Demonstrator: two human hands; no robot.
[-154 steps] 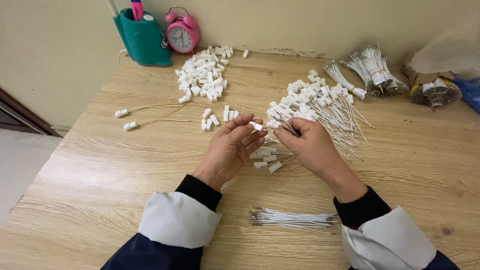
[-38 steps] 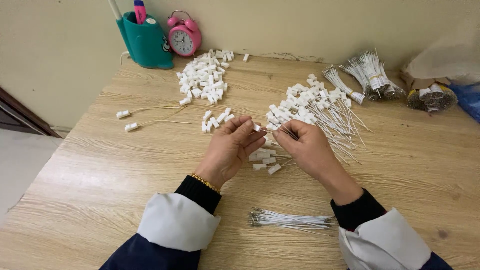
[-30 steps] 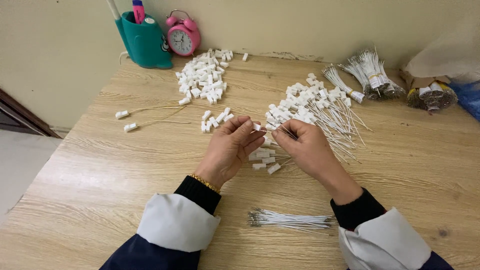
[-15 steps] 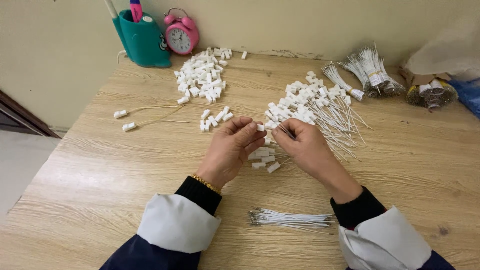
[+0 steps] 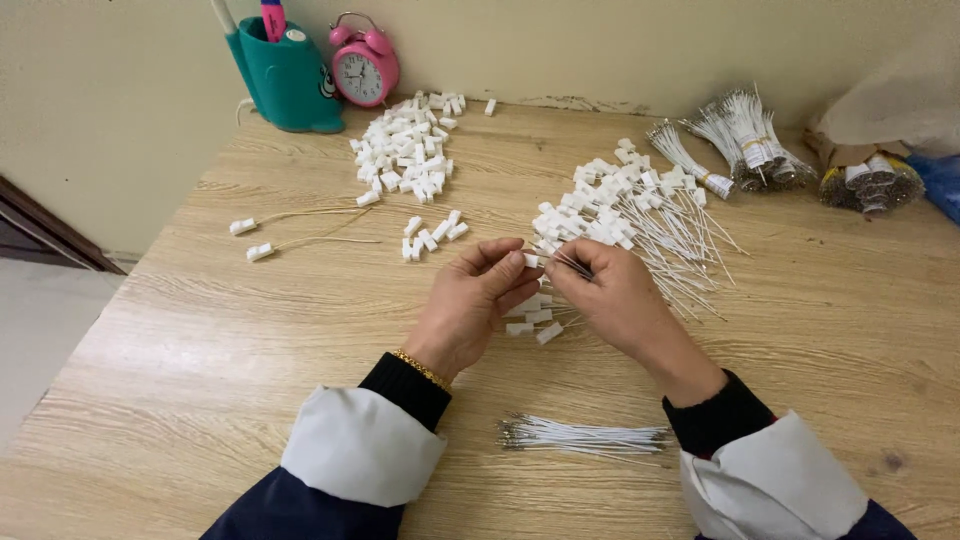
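Pale, grainy wooden worktop (image 5: 200,360) under me, smooth boards with long streaks. My left hand (image 5: 470,305) pinches a small white plastic connector block (image 5: 531,260) between thumb and fingertips, fingers curled close. My right hand (image 5: 615,295) meets it, thumb and forefinger nipped tight on a thin white wire (image 5: 565,262) at the block; the other fingers fold in loosely. All this sits mid-worktop. Just below my hands lie a few loose white blocks (image 5: 530,320). Toward the near edge, a neat bundle of thin white wires with bare metal tips (image 5: 580,437). Toward the far edge, a heap of blocky white connectors (image 5: 405,160), and right of it a spread of finished wired connectors (image 5: 640,215).
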